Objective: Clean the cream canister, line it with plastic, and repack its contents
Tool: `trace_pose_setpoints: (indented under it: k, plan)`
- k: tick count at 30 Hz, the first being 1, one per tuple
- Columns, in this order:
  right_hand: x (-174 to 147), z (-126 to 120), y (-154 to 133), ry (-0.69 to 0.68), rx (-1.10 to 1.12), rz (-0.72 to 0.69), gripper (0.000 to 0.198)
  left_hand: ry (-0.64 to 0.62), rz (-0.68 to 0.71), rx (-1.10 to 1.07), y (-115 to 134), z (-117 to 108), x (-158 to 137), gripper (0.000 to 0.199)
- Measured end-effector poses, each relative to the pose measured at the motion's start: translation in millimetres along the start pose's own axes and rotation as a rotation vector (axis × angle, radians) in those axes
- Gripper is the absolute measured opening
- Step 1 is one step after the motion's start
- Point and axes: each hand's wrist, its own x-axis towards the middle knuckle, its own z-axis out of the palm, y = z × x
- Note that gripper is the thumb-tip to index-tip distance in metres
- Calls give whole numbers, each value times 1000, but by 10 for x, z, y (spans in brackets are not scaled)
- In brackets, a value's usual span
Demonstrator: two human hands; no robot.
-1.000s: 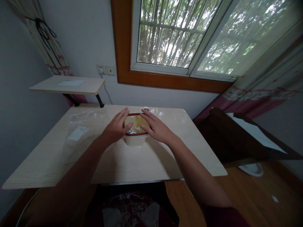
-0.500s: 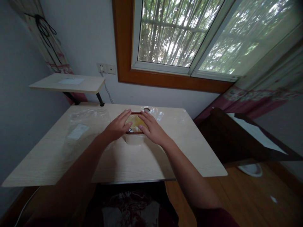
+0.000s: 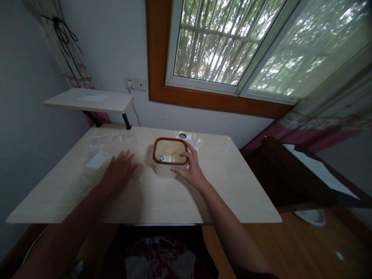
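Note:
A food container (image 3: 164, 170) with a brown-rimmed, see-through lid (image 3: 170, 151) stands on the desk in front of me. Something whitish with dark marks shows in its lower part. My right hand (image 3: 192, 164) is at its right side, fingers curved at the lid's rim and thumb against the front wall. To the left, my left hand (image 3: 120, 168) is open, fingers stretched out, over the right part of a clear plastic bag (image 3: 112, 139). I cannot tell whether it touches the bag. A white label (image 3: 99, 160) shows on the bag.
The pale wooden desk (image 3: 162, 205) has a raised shelf (image 3: 90, 100) at its back left, with a paper on top. Another clear plastic piece (image 3: 193, 140) lies behind the container. A dark piece of furniture with papers (image 3: 319, 166) stands at the right.
My left hand has left the container's lid and moved left to the plastic bag. My right hand has shifted from over the lid to the container's right side. The view has turned slightly.

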Motion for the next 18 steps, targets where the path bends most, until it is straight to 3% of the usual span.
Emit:
trace_pose_setpoints:
  k: [7, 18]
  plan:
    - [6, 186, -74, 42, 26, -5, 56, -137, 48, 68, -696, -79, -394, 61]
    - [97, 424, -196, -16, 85, 55, 56, -177, 55, 54, -1315, -264, -619, 60]
